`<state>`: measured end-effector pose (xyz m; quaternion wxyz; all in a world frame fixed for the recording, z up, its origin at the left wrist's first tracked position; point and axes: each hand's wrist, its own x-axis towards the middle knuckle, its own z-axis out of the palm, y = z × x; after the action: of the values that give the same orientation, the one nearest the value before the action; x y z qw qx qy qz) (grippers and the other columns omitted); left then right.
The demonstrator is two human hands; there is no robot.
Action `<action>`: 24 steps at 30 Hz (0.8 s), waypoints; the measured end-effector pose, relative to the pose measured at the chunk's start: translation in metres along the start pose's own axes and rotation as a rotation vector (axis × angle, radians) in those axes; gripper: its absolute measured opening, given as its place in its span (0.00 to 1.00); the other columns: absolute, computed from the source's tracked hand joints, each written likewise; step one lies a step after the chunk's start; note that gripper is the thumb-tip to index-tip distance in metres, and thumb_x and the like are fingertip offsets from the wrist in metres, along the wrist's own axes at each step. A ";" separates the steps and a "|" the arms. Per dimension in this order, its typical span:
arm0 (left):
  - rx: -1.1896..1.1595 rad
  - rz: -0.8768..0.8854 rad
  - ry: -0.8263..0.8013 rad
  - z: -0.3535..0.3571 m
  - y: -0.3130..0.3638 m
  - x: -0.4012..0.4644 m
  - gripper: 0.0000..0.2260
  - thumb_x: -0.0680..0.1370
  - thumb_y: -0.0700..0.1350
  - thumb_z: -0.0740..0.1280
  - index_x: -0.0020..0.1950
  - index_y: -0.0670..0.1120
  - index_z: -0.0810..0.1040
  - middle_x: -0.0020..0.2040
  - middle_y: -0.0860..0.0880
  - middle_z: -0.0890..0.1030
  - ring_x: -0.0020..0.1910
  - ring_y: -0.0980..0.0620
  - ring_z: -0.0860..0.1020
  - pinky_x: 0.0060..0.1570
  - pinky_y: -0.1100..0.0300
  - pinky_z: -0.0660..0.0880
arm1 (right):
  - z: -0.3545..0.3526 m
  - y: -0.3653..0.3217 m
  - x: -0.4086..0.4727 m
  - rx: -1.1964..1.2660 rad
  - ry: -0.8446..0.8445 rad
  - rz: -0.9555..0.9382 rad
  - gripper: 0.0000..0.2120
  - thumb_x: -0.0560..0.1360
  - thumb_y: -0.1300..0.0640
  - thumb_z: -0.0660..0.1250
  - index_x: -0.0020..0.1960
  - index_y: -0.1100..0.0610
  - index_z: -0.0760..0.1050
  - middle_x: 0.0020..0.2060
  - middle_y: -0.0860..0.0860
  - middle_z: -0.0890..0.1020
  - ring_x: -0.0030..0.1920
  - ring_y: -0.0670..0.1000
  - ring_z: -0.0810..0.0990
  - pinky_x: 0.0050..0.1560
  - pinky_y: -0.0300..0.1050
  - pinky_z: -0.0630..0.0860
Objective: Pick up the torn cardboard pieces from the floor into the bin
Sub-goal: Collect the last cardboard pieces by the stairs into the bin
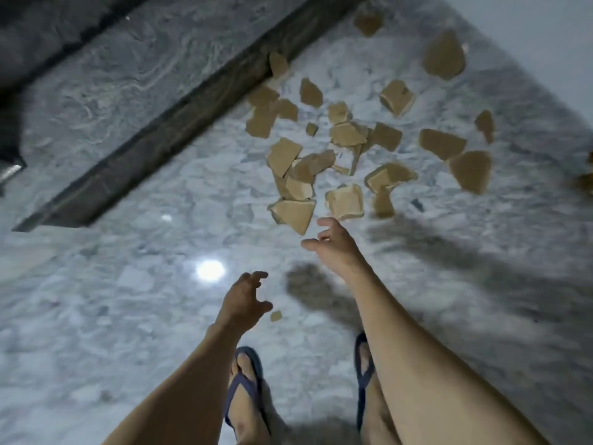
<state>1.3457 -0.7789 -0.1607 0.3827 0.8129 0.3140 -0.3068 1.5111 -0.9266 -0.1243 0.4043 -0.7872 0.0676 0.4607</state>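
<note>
Several torn brown cardboard pieces (348,134) lie scattered over the marble floor, from the centre to the upper right. A triangular piece (296,213) is the nearest of the heap. My right hand (333,244) reaches out just below it, fingers loosely spread, holding nothing. My left hand (245,298) hovers lower and to the left, fingers loosely curled, empty. One tiny scrap (276,315) lies on the floor just right of my left hand. No bin is in view.
A dark wooden threshold strip (179,123) runs diagonally across the upper left. A white wall (545,33) borders the upper right. My feet in blue flip-flops (245,380) stand at the bottom. A lamp's bright reflection (210,270) shines on the floor.
</note>
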 end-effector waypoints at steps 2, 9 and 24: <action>0.047 0.033 -0.039 0.035 -0.031 0.024 0.31 0.72 0.45 0.76 0.74 0.49 0.71 0.64 0.45 0.75 0.64 0.47 0.75 0.58 0.57 0.72 | 0.024 0.028 0.037 -0.105 -0.016 -0.014 0.31 0.74 0.52 0.73 0.74 0.51 0.65 0.64 0.51 0.73 0.61 0.54 0.76 0.57 0.49 0.76; 0.476 0.498 0.045 0.111 -0.098 0.102 0.37 0.63 0.53 0.79 0.71 0.50 0.73 0.61 0.50 0.76 0.52 0.49 0.78 0.50 0.61 0.77 | 0.056 0.064 0.154 -0.554 0.098 -0.308 0.30 0.76 0.51 0.70 0.76 0.54 0.65 0.71 0.55 0.70 0.70 0.58 0.70 0.66 0.54 0.72; -0.172 0.174 0.628 0.034 -0.039 0.212 0.03 0.81 0.40 0.59 0.48 0.44 0.69 0.42 0.45 0.79 0.40 0.46 0.76 0.38 0.54 0.68 | 0.063 0.069 0.219 -1.033 0.297 -0.599 0.27 0.76 0.43 0.69 0.70 0.50 0.65 0.67 0.54 0.67 0.68 0.59 0.64 0.65 0.57 0.66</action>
<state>1.4375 -0.7283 -0.3517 0.3592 0.8563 0.3706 0.0202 1.5598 -0.8704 -0.3501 0.0688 -0.9220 -0.3328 0.1859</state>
